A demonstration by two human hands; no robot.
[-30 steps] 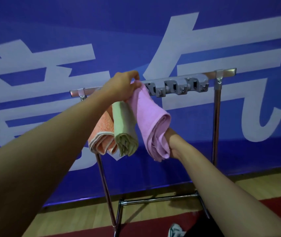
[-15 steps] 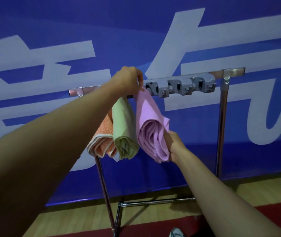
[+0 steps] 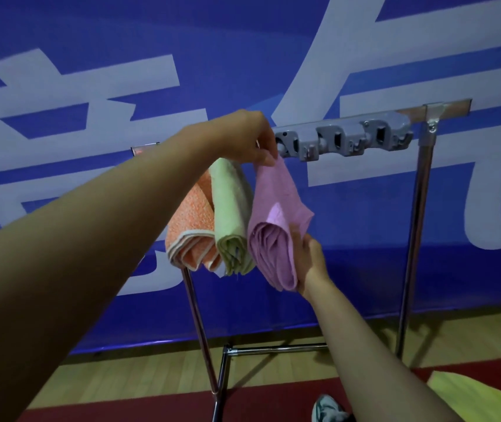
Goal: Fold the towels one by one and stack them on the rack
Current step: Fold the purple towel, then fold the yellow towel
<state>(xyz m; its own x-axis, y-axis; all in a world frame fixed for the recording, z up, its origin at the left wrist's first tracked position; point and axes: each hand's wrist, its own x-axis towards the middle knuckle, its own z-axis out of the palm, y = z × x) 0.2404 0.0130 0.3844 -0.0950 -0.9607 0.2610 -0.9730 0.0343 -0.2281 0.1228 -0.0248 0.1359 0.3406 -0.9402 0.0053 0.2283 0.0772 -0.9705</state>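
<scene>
Three folded towels hang side by side over the top bar of a metal rack (image 3: 422,184): an orange towel (image 3: 192,229), a green towel (image 3: 231,214) and a pink towel (image 3: 273,226) at the right. My left hand (image 3: 249,141) pinches the pink towel's top at the bar. My right hand (image 3: 307,257) lies against the pink towel's lower right side, its fingers fairly straight on the folded end.
A grey plastic clip holder (image 3: 343,138) is fixed on the bar right of the towels. A blue banner with white characters (image 3: 365,41) fills the back. A yellow-green cloth (image 3: 480,397) lies at the lower right and a shoe (image 3: 325,412) shows below on the floor.
My right hand has eased from gripping the pink towel's lower end to lying flatter against it. The pink towel hangs straighter under my left hand. The view has shifted left.
</scene>
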